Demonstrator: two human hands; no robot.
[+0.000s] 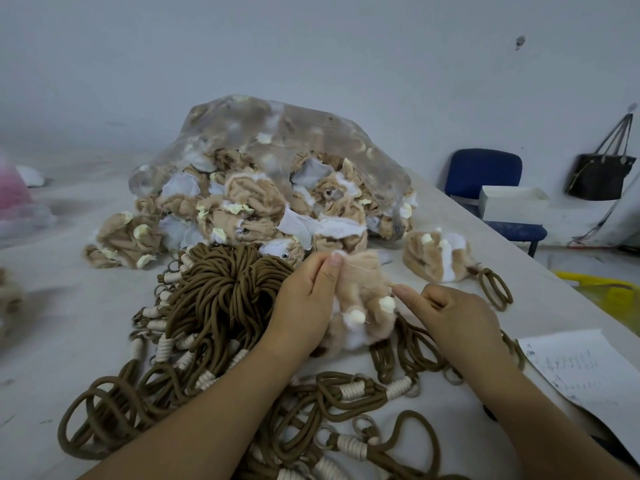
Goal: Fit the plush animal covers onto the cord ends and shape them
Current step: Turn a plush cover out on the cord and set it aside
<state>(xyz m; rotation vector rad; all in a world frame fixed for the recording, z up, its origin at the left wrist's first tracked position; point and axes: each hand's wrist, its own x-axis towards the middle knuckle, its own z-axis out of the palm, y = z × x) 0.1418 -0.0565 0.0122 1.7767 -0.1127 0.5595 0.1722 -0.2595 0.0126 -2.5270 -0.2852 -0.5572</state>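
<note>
The person's left hand point(304, 299) pinches the top edge of a tan-and-white plush animal cover point(363, 306) between thumb and forefinger. The right hand point(450, 313) has thumb and forefinger closed tight at that cover's right side, though I cannot tell whether they pinch fabric or only a loose thread. The cover hangs between the two hands, low over the pale grey table point(69, 306), its two small cream nubs facing up. Just left of it lies a heaped bundle of brown cords with cream-wrapped ends point(221, 296), and more loops sprawl under both forearms toward the near edge. Behind them a clear plastic bag spilling tan plush covers point(277, 150) takes up the middle of the table. A finished tan plush piece on a brown cord loop point(436, 258) lies to the right, close to the table's right edge, which runs diagonally. A white sheet of handwritten paper point(581, 368) rests at that edge near the right forearm. Beyond the edge the floor is crowded: a blue upholstered chair point(485, 174), a white rectangular box point(512, 202), a black handbag hanging on the wall point(602, 174), and something yellow point(616, 292) lower down. The left side of the table shows the most bare surface.
</note>
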